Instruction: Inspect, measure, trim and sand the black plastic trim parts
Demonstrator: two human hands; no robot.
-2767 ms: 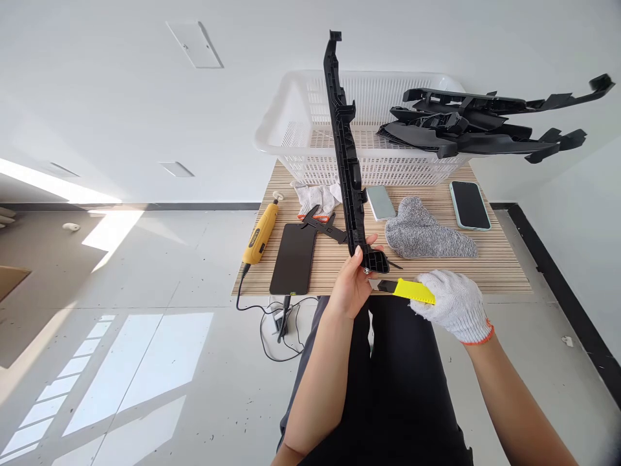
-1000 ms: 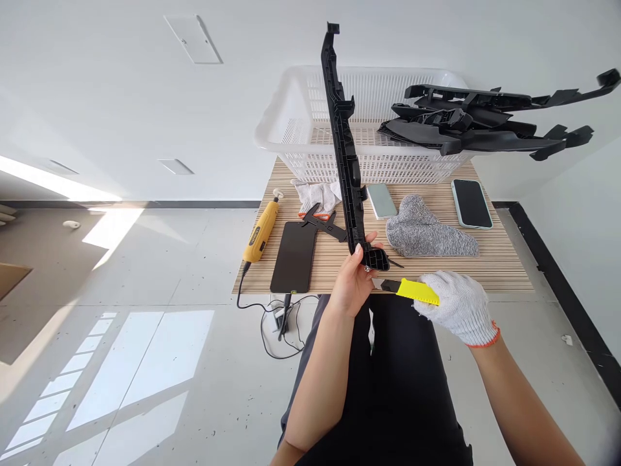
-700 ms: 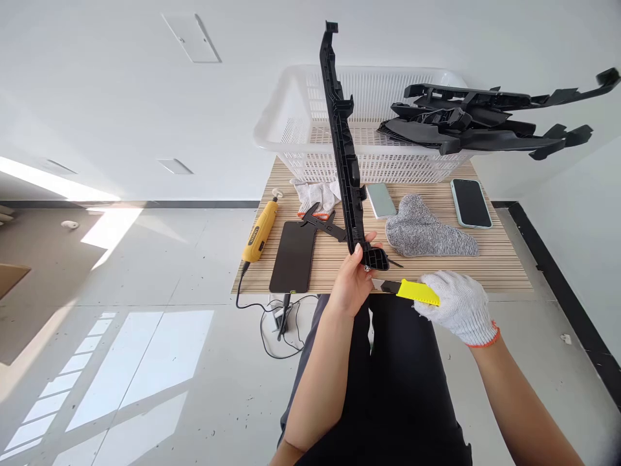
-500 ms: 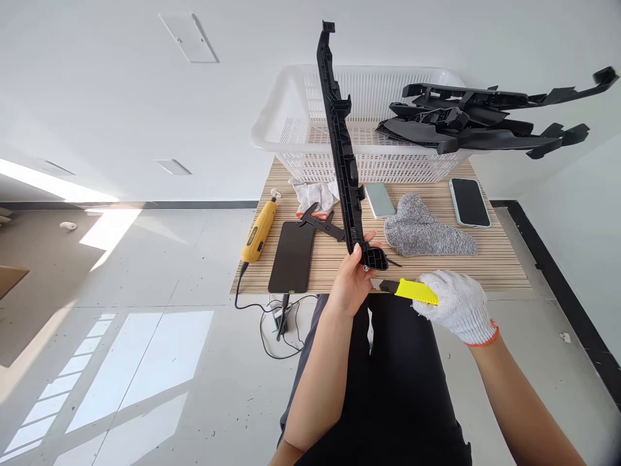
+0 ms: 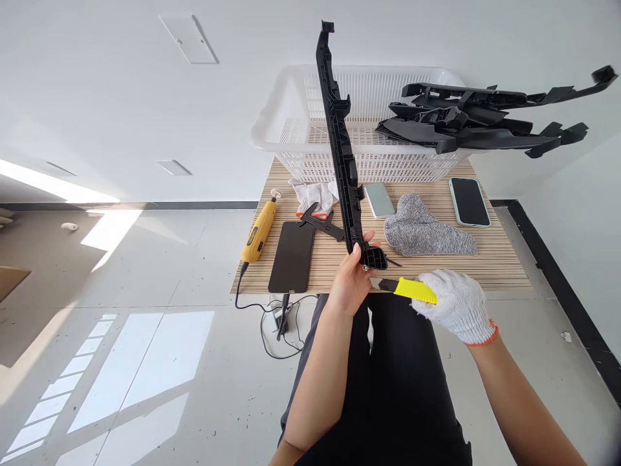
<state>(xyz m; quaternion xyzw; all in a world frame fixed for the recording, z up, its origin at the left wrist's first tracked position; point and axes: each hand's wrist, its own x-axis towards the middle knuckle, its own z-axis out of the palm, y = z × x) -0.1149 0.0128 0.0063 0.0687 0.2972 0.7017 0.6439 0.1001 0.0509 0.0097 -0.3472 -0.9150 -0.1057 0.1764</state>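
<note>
Bare left hand (image 5: 353,282) clasps the lower end of a long black moulded plastic trim strip (image 5: 343,150), fingers wrapped round it just above the ribbed end block. The strip stands near upright, tilted slightly left at the top, rising in front of the white perforated plastic basket (image 5: 291,123) and over the near edge of the striped wooden table (image 5: 490,265).

Right hand (image 5: 456,305), in a white knitted glove with orange cuff, is clenched round a yellow-handled utility knife (image 5: 410,289). The knife's dark tip points left and sits just beside the strip's bottom end; actual contact cannot be told.

Handling judgement: the strip looks light and stiff but long, so likely top-heavy and prone to swing when held at one end. Thin clips and tabs along it look breakable. Best held on the thick ribbed base where the left hand is; the bare skin is close to the blade.

Relative to the basket: a pile of similar black plastic parts (image 5: 480,120) rests on its right rim. In front of it lie a grey knitted glove (image 5: 424,232), a white glove (image 5: 315,194), a phone with a green case (image 5: 468,202), a small pale phone (image 5: 380,199), a dark flat tablet (image 5: 292,255) and a yellow corded rotary tool (image 5: 259,232).
</note>
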